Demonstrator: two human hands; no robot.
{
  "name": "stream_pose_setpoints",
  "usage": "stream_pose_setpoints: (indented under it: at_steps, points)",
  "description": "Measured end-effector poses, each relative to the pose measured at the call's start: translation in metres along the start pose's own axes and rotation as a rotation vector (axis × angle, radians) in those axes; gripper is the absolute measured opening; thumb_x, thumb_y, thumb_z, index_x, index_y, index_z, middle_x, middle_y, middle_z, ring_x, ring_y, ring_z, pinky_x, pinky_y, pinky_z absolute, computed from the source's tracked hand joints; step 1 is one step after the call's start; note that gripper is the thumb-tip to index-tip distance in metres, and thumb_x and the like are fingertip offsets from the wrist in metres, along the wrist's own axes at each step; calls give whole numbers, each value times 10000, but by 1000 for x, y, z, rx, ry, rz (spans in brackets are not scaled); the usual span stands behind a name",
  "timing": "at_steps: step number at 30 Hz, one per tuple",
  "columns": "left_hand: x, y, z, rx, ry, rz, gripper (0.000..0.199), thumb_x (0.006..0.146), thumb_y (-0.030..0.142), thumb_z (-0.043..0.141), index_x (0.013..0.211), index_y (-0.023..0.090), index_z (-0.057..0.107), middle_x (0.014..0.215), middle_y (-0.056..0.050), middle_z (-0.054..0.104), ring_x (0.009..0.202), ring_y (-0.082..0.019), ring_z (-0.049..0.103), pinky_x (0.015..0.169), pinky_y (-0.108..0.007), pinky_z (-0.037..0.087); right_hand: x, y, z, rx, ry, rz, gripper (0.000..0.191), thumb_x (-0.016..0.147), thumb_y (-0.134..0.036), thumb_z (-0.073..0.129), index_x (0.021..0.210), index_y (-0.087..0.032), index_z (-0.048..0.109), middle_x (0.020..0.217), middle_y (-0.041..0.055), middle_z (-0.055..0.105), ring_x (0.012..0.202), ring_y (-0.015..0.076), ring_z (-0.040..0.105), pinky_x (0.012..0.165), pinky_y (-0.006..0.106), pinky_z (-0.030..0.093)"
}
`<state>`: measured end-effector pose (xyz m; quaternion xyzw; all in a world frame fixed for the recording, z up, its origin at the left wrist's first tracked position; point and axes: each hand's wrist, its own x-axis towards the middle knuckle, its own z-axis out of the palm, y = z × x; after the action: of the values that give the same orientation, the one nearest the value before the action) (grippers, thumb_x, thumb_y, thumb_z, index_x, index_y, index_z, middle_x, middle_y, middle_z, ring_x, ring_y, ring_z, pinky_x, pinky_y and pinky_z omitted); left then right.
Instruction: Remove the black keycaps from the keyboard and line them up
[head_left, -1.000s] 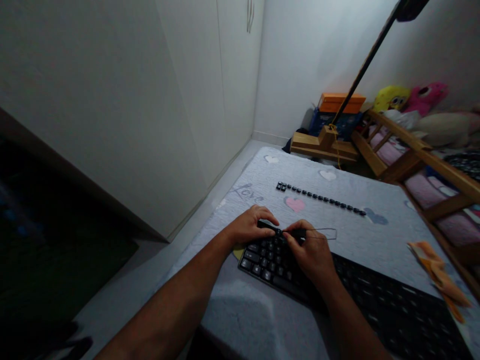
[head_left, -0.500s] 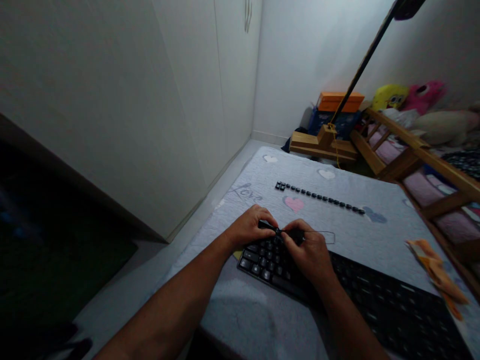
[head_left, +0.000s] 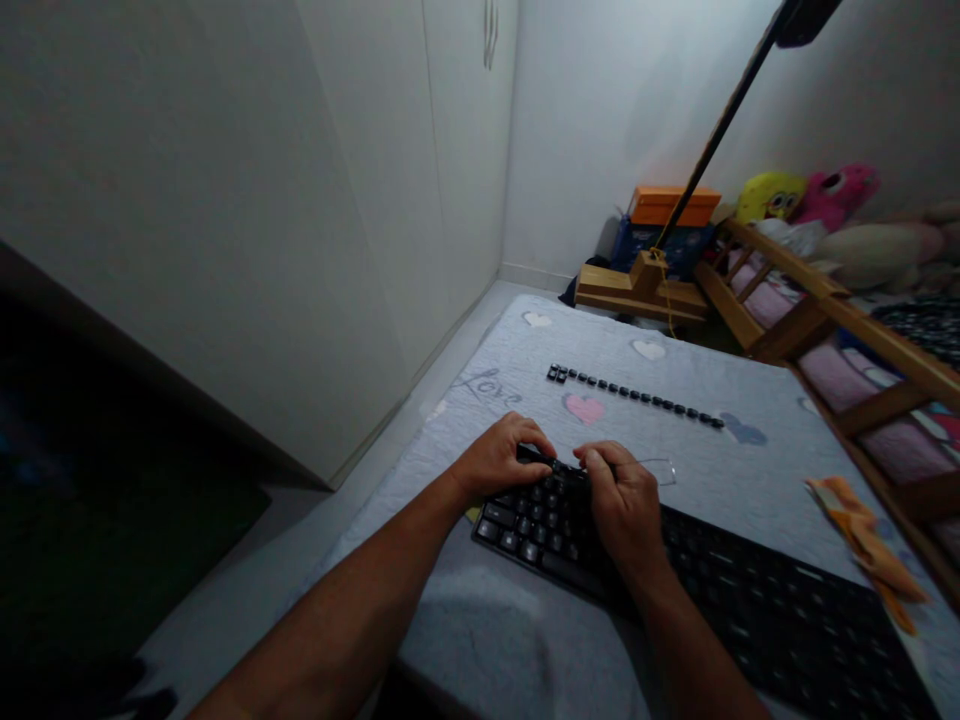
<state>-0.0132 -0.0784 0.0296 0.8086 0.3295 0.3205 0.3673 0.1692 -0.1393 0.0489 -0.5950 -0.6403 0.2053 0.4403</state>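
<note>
A black keyboard [head_left: 750, 590] lies at a slant on the cloth-covered surface. My left hand [head_left: 506, 455] grips its far left edge, thumb on top near the upper keys and fingers curled over the back. Over the keyboard's upper rows, my right hand [head_left: 622, 500] is closed round a wire keycap puller, whose thin wire loop [head_left: 667, 470] sticks out to the right. The puller's other end is hidden by the fingers. Beyond the hands, several black keycaps [head_left: 634, 394] lie in a long row, with a small cluster at its left end.
The pale quilted cloth [head_left: 487, 610] bears heart prints. An orange cloth [head_left: 862, 530] rests at the right. A white wardrobe [head_left: 360, 200] stands on the left. At the back are a wooden stand with a pole [head_left: 645, 280], an orange box [head_left: 675, 205], and a wooden bed rail [head_left: 847, 320].
My right hand has drawn slightly back from my left hand, opening a gap between them, and has turned with the wire tool. My left hand keeps its hold on the keyboard.
</note>
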Motion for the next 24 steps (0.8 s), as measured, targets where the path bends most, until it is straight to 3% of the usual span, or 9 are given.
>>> stream_pose_setpoints:
  at_steps: [4,8,13,24]
  points:
    - [0,0,-1,-9,21,-23,150,735,219,724,883,199,720,916,-30,667,984,-195,548,929,-325,392,0,5,-1,-26,12,-96,213,841,-146,402,817,-199,608,949,64,631,942,207,582,869,341,437]
    - [0,-4,0,-35,47,-14,156,747,236,722,898,199,725,921,-28,676,982,-193,556,931,-319,387,3,4,-1,-133,-112,-146,219,824,-132,461,935,-193,640,931,64,588,897,202,577,829,329,455]
    - [0,-8,2,-65,85,-5,148,738,238,733,881,203,725,906,-17,682,970,-188,563,913,-308,389,8,5,2,-200,-198,-133,131,813,-195,591,918,-194,668,890,48,586,845,199,594,780,321,467]
    - [-1,-6,6,-55,118,-31,216,747,208,716,962,224,710,969,-15,678,1016,-195,553,944,-321,390,30,8,1,-283,-314,-134,86,728,-166,612,808,-192,629,854,39,593,830,195,583,771,323,456]
